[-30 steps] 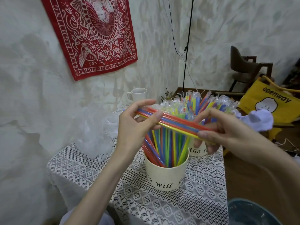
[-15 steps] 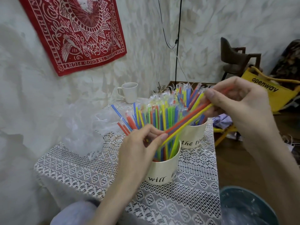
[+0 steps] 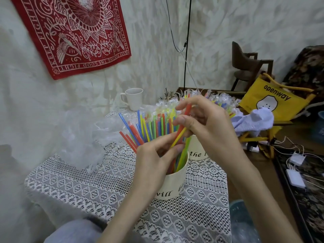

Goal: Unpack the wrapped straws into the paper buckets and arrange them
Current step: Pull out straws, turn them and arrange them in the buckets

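Both hands are over the near bucket (image 3: 172,187), which stands on the desk (image 3: 91,183) under a white lace cloth. The right hand (image 3: 208,127) holds a few loose straws (image 3: 182,128), red and yellow, between thumb and curled fingers (image 3: 180,120); the straws lean steeply, with the lower ends going down into the near bucket. The left hand (image 3: 154,160) is at the bucket's mouth, and its thumb and forefinger pinch the same straws lower down. Many unwrapped straws (image 3: 140,128) in blue, red, green and yellow already stand in this bucket and spread out to the left. Just behind it stands the far bucket (image 3: 197,151), partly hidden by the right hand; it holds straws that are in clear plastic wrap (image 3: 226,100). A heap of crumpled clear plastic (image 3: 84,135) lies on the left part of the desk, and a white mug (image 3: 133,98) stands at the far edge near the wall
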